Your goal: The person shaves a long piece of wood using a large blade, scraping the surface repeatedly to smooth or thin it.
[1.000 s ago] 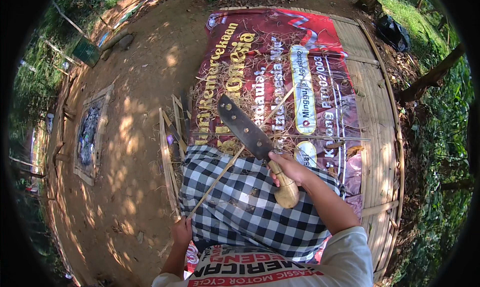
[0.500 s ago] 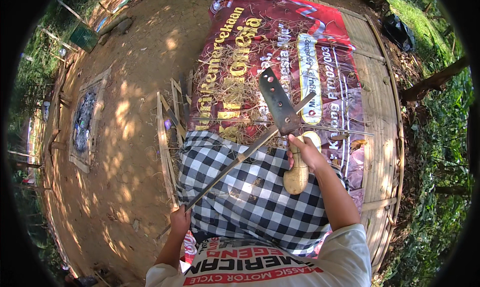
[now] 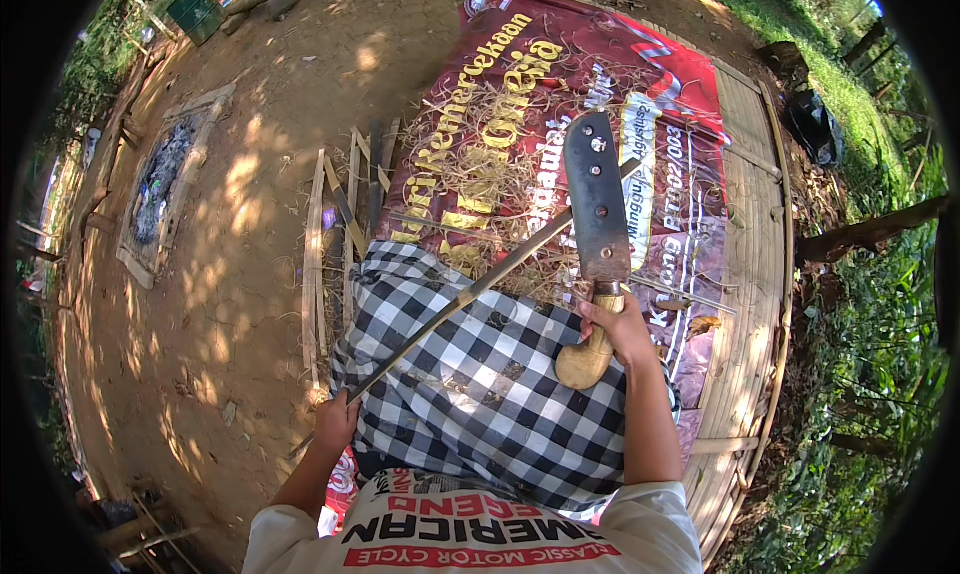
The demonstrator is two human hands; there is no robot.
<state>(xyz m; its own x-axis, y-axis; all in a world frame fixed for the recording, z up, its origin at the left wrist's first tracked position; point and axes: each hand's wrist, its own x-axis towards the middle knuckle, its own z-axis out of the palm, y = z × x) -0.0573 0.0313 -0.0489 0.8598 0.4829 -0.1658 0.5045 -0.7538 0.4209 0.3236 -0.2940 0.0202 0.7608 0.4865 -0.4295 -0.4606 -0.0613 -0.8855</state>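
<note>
My left hand (image 3: 335, 422) is closed round the near end of a long, thin bamboo strip (image 3: 430, 324), which slants up to the right across my lap. In my right hand (image 3: 622, 332) is a broad cleaver-like knife (image 3: 600, 214) with a dark, holed blade and a curved, pale wooden handle. The blade points away from me and crosses over the strip, hiding part of it; the strip's far tip shows past the blade's right edge. Whether blade and strip touch, I cannot tell. A black-and-white checkered cloth (image 3: 460, 354) covers my lap.
Curly shavings (image 3: 500, 174) litter a dark red printed banner (image 3: 690, 104) spread over a bamboo platform (image 3: 750, 274). Split bamboo pieces (image 3: 315, 264) lie left of the cloth. On the dirt ground, a framed ash pit (image 3: 165, 189) is at left. A bare branch (image 3: 870, 232) juts in at right.
The knife has swung more upright, its blade tip moving right. My left hand has shifted slightly left and up with the strip still in it. The whole view has turned a little.
</note>
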